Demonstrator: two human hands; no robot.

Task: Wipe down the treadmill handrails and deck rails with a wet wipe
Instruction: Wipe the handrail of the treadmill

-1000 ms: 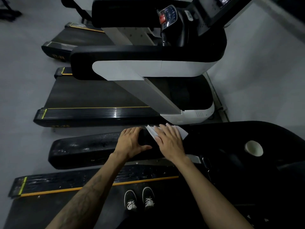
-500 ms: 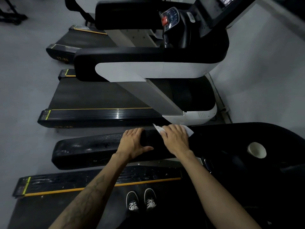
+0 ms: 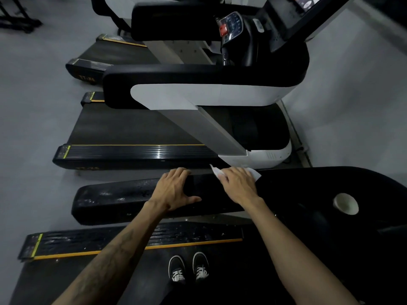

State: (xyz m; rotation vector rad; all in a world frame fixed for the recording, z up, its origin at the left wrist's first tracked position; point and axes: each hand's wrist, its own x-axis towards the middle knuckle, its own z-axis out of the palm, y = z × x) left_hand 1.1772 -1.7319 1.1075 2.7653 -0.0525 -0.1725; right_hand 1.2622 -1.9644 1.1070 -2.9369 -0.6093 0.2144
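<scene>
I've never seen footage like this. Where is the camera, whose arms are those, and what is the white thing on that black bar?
The camera sits on a person's head, looking down, so these are their own bare arms. They stand on a treadmill in black lace-up sneakers. The left hand rests on the long black padded handrail, thumb on the near side. The right hand presses a crumpled white wet wipe onto the same rail. A white paper cup sits in the dark console at right. More treadmills stand beyond.
</scene>
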